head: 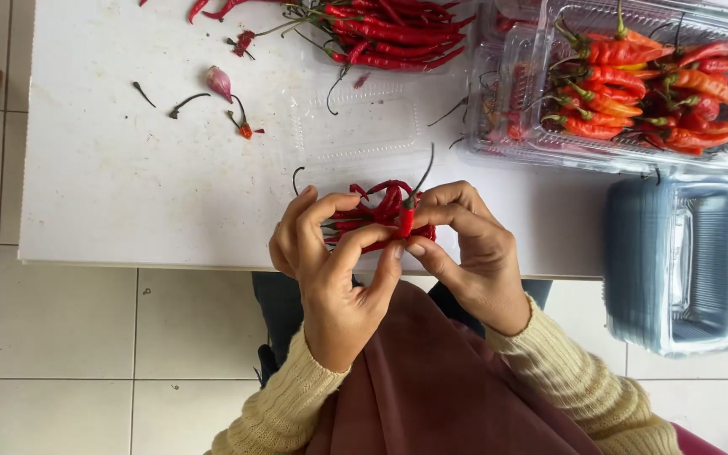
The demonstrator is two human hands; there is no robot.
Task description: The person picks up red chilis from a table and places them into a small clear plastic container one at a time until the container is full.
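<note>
The left hand (330,261) and the right hand (465,244) are meeting over the near edge of the white surface (128,194). Both are gripping a small bunch of red chillies (377,221): the left grip is clamped around the bunch from the left, and the right grip is pinching one chilli whose thin dark stem is sticking up past the fingertips. The chillies are slender, glossy and curved, lying roughly side by side.

A loose pile of red chillies (389,29) is lying at the far edge of the surface. An empty clear plastic tray (355,122) is sitting flat between the pile and the hands. To the right, a clear plastic clamshell box (507,126) is holding red and orange chillies with green stems. A stack of empty clear containers (676,261) is standing just beyond the surface's right corner. Loose stems (185,103) are scattered at far left.
</note>
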